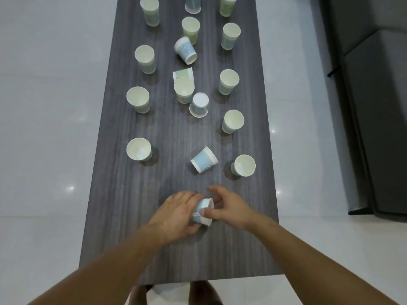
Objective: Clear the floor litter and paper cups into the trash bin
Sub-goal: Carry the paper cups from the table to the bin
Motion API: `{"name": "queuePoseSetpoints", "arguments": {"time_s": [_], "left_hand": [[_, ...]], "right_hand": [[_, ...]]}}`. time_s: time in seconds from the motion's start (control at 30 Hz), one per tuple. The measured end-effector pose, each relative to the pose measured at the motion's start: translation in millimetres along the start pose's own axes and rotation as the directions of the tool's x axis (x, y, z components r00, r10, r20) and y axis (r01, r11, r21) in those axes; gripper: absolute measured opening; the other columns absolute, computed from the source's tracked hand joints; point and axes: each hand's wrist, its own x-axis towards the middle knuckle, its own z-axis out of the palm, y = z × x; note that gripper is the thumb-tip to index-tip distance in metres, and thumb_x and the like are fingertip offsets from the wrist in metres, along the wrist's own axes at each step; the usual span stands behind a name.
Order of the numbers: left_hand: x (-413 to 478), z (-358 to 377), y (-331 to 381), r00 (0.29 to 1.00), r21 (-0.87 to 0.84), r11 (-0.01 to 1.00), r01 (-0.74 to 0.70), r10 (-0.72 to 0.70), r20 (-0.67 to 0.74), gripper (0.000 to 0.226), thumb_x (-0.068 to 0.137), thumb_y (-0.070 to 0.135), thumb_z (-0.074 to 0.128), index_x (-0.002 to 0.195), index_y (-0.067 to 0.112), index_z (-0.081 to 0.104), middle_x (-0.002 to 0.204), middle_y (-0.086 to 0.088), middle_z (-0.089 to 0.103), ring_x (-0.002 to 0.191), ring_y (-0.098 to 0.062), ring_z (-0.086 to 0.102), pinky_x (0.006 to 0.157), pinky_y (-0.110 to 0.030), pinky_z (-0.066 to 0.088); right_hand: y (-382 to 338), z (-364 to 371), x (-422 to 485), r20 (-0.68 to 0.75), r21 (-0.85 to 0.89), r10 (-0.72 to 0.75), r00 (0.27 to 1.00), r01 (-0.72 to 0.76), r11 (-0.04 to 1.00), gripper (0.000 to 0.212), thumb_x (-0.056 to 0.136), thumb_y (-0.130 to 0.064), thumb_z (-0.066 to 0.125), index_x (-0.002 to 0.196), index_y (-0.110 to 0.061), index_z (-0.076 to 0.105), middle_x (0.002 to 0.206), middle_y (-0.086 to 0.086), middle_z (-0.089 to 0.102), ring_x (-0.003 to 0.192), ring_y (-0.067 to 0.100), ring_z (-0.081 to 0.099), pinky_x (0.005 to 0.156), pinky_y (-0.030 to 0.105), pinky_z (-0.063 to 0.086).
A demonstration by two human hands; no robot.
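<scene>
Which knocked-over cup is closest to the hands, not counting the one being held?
The blue cup on its side, just past the held cup. The other fallen cups lie much farther up the table.

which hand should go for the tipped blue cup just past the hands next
Probably the right hand: its fingers lie nearest the tipped blue cup, just ahead. The left hand wraps the held cup and can keep it.

Dark wood-grain table (220, 249) w/ scattered paper cups (139, 149), upright & tipped.
</scene>
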Motion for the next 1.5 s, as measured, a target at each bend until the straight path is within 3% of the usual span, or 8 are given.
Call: {"name": "queuePoseSetpoints", "arguments": {"time_s": [0.17,0.23,0.4,0.5,0.7,0.93,1.23,1.5], "left_hand": [[-33.5,3.6,-26.5,0.961,-0.190,0.949,0.253,-0.269,-0.062,0.068,0.077,0.044,0.064,0.137,0.026,0.038,0.123,0.003,0.049,0.109,-0.016,0.052,0.091,-0.028,0.043],[-52.8,9.9,-37.9,0.934,-0.277,0.906,0.319,-0.351,-0.073,0.070,0.077,0.042,0.066,0.138,0.024,0.037,0.125,0.001,0.050,0.108,-0.017,0.053,0.089,-0.029,0.045],[-93.2,32.9,-51.8,0.845,-0.425,0.787,0.448,-0.527,-0.085,0.080,0.077,0.041,0.066,0.145,0.027,0.026,0.132,0.002,0.044,0.111,-0.016,0.052,0.091,-0.029,0.047],[-116.2,45.7,-49.0,0.789,-0.479,0.718,0.506,-0.609,-0.079,0.082,0.077,0.044,0.065,0.145,0.029,0.022,0.129,0.002,0.043,0.107,-0.015,0.052,0.089,-0.028,0.047],[-167.3,40.2,-42.0,0.689,-0.604,0.614,0.508,-0.711,-0.142,0.069,0.072,0.039,0.069,0.132,0.028,0.038,0.121,0.005,0.048,0.107,-0.017,0.054,0.088,-0.030,0.047],[-288.6,-3.7,-55.0,0.563,-0.652,0.594,0.471,-0.771,-0.296,0.066,0.068,0.042,0.074,0.125,0.028,0.044,0.115,0.007,0.052,0.100,-0.014,0.054,0.080,-0.025,0.045],[-581.6,0.8,-67.6,0.268,-0.872,0.383,0.304,-0.913,-0.307,0.073,0.072,0.040,0.074,0.134,0.033,0.036,0.123,0.012,0.051,0.111,-0.014,0.054,0.090,-0.026,0.045],[-783.4,38.8,-73.2,-0.163,-0.965,0.220,0.144,-0.956,-0.243,0.094,0.070,0.035,0.075,0.146,0.036,0.019,0.141,0.004,0.038,0.111,-0.009,0.041,0.090,-0.024,0.037]], "right_hand": [[-18.1,-22.6,47.8,-0.342,-0.463,-0.310,0.887,0.129,0.877,0.057,0.085,-0.034,0.066,0.138,-0.019,0.049,0.131,0.000,0.056,0.118,0.020,0.053,0.095,0.035,0.046],[-26.8,-32.1,75.0,-0.256,-0.674,-0.406,0.877,0.139,0.726,0.069,0.081,-0.026,0.066,0.144,-0.020,0.039,0.145,0.003,0.041,0.130,0.026,0.039,0.096,0.038,0.042],[-25.8,-31.3,121.2,0.002,-0.931,-0.181,0.983,0.068,0.358,0.088,0.075,-0.023,0.076,0.147,-0.024,0.026,0.155,0.003,0.018,0.145,0.026,0.013,0.108,0.045,0.038],[-15.2,-17.5,116.0,0.004,-0.945,-0.130,0.991,0.046,0.323,0.073,0.079,-0.023,0.071,0.143,-0.020,0.035,0.142,0.006,0.039,0.134,0.028,0.031,0.104,0.042,0.040],[-31.2,37.1,58.7,0.017,-0.821,-0.128,0.992,0.087,0.564,0.055,0.079,-0.044,0.070,0.119,-0.015,0.044,0.116,0.010,0.060,0.107,0.031,0.057,0.081,0.034,0.043],[-107.7,127.0,-28.3,0.188,-0.740,-0.270,0.944,0.317,0.593,0.069,0.083,-0.049,0.068,0.141,-0.025,0.039,0.127,0.003,0.044,0.108,0.025,0.056,0.087,0.029,0.043],[-236.8,330.1,-164.0,0.402,-0.733,-0.437,0.805,0.569,0.372,0.068,0.074,-0.042,0.072,0.129,-0.019,0.040,0.120,-0.006,0.042,0.098,0.016,0.054,0.079,0.022,0.039],[-345.4,550.6,-240.8,0.727,-0.563,-0.473,0.497,0.826,0.003,0.075,0.075,-0.052,0.071,0.140,-0.027,0.041,0.128,-0.006,0.044,0.105,0.014,0.053,0.082,0.022,0.041]]}}
